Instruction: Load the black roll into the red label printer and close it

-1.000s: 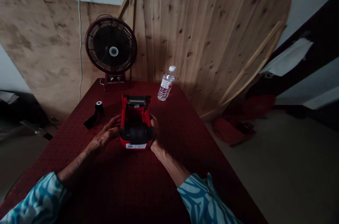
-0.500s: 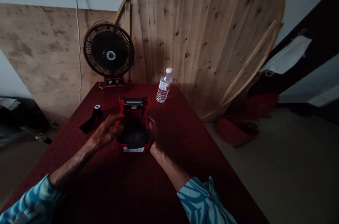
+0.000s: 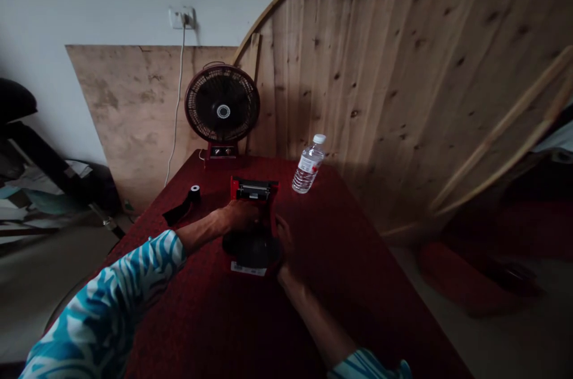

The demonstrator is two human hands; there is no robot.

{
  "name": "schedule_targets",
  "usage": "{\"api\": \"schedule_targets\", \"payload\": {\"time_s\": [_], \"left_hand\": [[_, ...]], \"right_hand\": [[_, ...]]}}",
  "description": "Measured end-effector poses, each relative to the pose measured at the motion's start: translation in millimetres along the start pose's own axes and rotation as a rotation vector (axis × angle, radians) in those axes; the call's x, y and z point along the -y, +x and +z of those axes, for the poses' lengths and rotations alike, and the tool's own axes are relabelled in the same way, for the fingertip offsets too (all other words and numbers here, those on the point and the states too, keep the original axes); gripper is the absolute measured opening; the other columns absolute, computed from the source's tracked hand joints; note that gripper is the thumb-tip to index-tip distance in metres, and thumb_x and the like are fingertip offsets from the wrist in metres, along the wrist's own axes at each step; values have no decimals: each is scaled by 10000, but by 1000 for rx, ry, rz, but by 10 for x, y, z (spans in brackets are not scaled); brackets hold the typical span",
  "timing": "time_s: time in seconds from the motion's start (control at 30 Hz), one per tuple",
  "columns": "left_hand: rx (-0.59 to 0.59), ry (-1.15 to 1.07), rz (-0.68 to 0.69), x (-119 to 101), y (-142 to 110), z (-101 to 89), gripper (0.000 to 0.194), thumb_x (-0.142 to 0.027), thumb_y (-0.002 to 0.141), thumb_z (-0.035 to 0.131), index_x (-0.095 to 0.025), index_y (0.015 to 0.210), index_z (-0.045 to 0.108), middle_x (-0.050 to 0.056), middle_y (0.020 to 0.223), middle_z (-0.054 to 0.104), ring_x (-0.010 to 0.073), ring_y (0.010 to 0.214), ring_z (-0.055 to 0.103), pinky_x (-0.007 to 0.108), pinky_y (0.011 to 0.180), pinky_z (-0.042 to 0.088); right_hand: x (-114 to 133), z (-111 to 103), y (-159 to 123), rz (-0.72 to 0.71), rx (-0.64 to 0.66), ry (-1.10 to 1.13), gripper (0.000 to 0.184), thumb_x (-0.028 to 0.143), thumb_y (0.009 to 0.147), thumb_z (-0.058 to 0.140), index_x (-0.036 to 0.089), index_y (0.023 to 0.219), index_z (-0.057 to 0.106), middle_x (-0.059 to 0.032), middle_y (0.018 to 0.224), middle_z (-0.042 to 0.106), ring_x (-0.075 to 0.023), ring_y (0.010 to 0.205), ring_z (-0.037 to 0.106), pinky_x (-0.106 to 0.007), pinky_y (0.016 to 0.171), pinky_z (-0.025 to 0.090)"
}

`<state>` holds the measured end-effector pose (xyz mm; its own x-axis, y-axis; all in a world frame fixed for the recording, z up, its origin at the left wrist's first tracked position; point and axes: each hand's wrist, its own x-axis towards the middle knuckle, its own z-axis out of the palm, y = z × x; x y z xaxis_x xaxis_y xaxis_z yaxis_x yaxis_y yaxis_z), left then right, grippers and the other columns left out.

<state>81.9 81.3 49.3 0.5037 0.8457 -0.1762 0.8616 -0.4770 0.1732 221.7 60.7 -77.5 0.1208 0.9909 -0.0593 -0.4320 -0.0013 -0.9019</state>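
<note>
Our hands flank the red plastic receipt printer (image 3: 254, 191), its long axis running away from us.
Our left hand's (image 3: 239, 216) fingers lie together on it; our right hand's (image 3: 284, 242) are too shadowed to tell.

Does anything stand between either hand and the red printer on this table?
Nothing visible does. The left hand lies directly on or just over the red printer, and the right hand is close beside its right side, though shadow hides whether it touches.
</note>
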Motion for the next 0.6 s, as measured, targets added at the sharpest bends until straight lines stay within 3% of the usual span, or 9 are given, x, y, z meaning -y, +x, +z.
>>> {"api": "schedule_targets", "payload": {"time_s": [0.17, 0.37, 0.43, 0.5, 0.53, 0.6], "left_hand": [[20, -14, 50, 21, -12, -6, 237, -133, 780, 639, -210, 986, 727, 109, 1092, 743, 305, 1028, 690, 360, 809, 549], [-121, -68, 72, -24, -270, -119, 392, -143, 777, 637, -277, 1144, 669, 69, 1178, 710, 295, 1091, 661, 378, 894, 526], [-219, -127, 87, 32, -467, -232, 418, -191, 804, 620, -281, 1212, 635, 65, 1219, 686, 295, 1112, 646, 399, 934, 505], [-412, -255, 73, 174, -664, -379, 434, -237, 806, 614, -273, 1239, 627, 56, 1201, 687, 282, 1070, 656, 393, 951, 492], [-521, -294, 27, 275, -744, -454, 452, -242, 793, 603, -265, 1243, 629, 51, 1188, 689, 271, 1030, 664, 381, 932, 499], [-598, -336, -103, 510, -831, -572, 527, -224, 737, 605, -261, 1262, 624, 32, 1206, 677, 259, 1020, 657, 358, 927, 496]], "right_hand": [[67, 25, -46, -3, 3, -19, 460, 537, 704, 681, 242, 1058, 690, -38, 988, 757, -229, 872, 682, -343, 734, 519], [9, -1, -27, -39, 4, -46, 451, 534, 740, 651, 247, 1087, 666, -33, 1049, 742, -224, 909, 676, -345, 762, 518], [-21, -4, 3, -29, 4, -30, 437, 530, 741, 638, 251, 1077, 657, -28, 1031, 743, -229, 895, 681, -353, 749, 521], [-35, -1, 29, -4, 1, -21, 430, 527, 730, 638, 251, 1060, 659, -28, 986, 749, -234, 864, 684, -357, 728, 522], [-36, 2, 37, 14, -16, -23, 434, 524, 720, 647, 249, 1056, 662, -29, 960, 752, -234, 842, 684, -357, 715, 522], [-27, 9, 40, 42, -56, -35, 449, 514, 705, 665, 242, 1062, 667, -31, 932, 757, -229, 808, 683, -350, 693, 521]]}}
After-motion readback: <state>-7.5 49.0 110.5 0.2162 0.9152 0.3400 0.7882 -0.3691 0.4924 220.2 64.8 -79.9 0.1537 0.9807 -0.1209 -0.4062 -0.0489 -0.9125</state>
